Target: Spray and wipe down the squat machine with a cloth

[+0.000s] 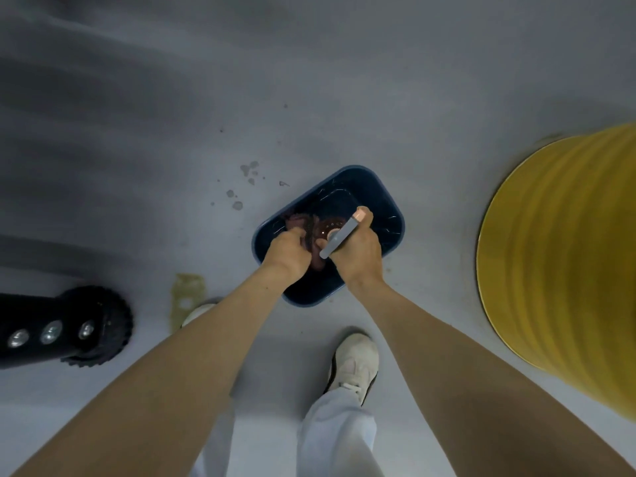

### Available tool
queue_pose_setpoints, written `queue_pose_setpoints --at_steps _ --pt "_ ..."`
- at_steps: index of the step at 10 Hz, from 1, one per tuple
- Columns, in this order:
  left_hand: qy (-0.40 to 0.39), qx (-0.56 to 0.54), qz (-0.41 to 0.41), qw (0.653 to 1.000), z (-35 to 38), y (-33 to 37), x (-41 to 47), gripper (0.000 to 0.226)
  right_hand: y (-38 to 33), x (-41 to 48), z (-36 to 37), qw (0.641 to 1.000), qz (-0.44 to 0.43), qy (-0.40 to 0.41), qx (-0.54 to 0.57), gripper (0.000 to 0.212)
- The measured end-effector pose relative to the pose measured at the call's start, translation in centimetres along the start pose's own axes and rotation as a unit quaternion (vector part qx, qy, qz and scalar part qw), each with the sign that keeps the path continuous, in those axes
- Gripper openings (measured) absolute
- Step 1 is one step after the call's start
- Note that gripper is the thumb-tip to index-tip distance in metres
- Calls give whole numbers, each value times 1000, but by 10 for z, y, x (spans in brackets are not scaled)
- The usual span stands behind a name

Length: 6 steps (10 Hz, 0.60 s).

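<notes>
We are finding no text, label, brand, number or sign that can be read. The spray bottle (340,234) near the centre, the blue tub (385,201) under it, the yellow column (557,263) at three o'clock and the white shoe (354,363) at six o'clock are showing us only plain or blurred surfaces.

Grey spotted floor (344,98), yellow ribbed column (564,263) at right.
</notes>
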<state>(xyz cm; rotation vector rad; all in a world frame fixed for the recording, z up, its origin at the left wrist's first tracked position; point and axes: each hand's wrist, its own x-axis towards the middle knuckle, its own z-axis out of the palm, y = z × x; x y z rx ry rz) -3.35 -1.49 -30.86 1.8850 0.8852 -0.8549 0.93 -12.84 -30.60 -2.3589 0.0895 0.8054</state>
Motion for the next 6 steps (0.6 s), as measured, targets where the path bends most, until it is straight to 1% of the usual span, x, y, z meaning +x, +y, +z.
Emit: queue_pose_setpoints --at_steps 1,2,3,4,5,6 --pt "-18 32 8 999 0 1 2 20 2 6 3 1000 18 18 19 72" --pt "-22 56 19 998 -3 3 4 22 6 13 8 997 36 41 59 73" --pt "-28 92 23 995 -10 7 3 26 9 17 12 992 64 27 102 71" --pt "-38 137 30 989 -19 11 -4 30 9 19 11 984 111 -8 136 73" --pt "-56 193 42 979 -29 18 -12 35 3 9 -2 982 130 -34 134 75" --pt "-53 243 51 967 -39 33 -26 34 -10 -17 -22 988 121 -36 91 44"
